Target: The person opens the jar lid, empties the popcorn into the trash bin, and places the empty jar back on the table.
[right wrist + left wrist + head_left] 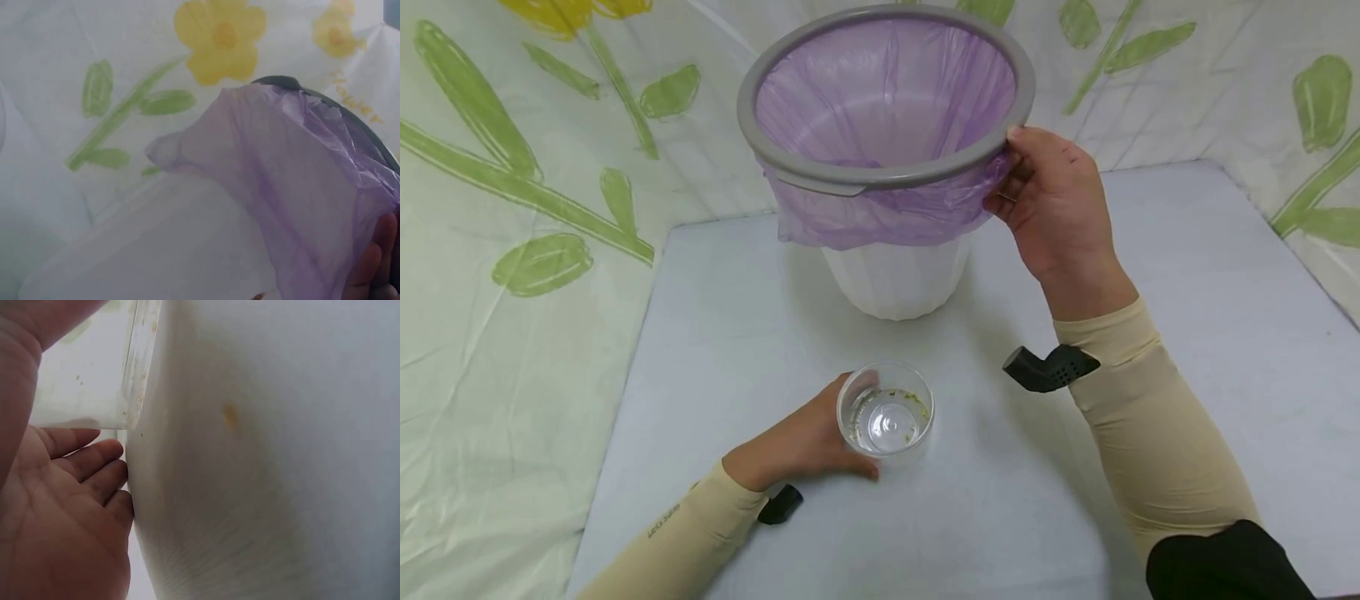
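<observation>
My left hand (pixel 808 442) curves around a clear plastic cup (pixel 887 408) that stands on the table. Its fingers pass behind the cup, with the thumb stretched along the near side. Small yellow-green bits cling inside the cup near its base. In the left wrist view the cup's wall (pixel 87 387) lies between thumb and fingers, and the palm shows bare. My right hand (pixel 1063 196) pinches the grey rim (pixel 880 177) of a white trash bin (pixel 898 279) at its right side. A purple trash bag (pixel 887 92) lines the bin, folded out under the rim.
Both hands work over a white-covered table (pixel 715 333). Behind it hangs a pale cloth backdrop (pixel 715 167) with painted green leaves and yellow flowers. The bin stands toward the table's back, beyond the cup. A black wrist device (pixel 1048 369) sticks out from the right sleeve.
</observation>
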Demonstrator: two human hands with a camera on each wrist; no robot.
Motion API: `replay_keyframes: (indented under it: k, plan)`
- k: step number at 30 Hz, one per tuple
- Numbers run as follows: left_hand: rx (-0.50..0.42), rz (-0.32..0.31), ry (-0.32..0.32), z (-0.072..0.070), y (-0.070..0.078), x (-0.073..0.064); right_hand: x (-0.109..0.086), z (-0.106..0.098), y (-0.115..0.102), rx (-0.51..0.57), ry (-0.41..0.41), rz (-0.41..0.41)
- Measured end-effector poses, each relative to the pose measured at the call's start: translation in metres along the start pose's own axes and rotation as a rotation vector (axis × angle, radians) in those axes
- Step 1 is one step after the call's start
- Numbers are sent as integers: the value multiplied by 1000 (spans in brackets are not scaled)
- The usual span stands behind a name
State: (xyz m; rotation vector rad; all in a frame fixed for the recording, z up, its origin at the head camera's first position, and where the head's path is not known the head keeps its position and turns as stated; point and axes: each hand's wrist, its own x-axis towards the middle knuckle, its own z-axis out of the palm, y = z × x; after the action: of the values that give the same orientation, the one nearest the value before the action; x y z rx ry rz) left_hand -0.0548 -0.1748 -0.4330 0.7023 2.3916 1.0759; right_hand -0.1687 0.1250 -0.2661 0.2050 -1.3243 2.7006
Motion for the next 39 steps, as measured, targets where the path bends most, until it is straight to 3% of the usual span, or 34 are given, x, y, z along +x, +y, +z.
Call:
replay_keyframes:
  k: [8, 17, 26, 39]
  plan:
    - [36, -33, 25, 0, 0, 2, 1, -3, 0, -6, -14, 3]
    - [124, 27, -9, -5, -3, 1, -2, -8, -1, 16, 7, 15]
    - [167, -47, -6, -18, -4, -5, -11, -21, -4, -12, -29, 41]
    - [227, -50, 27, -30, -6, -9, -24, -38, 0, -85, -39, 33]
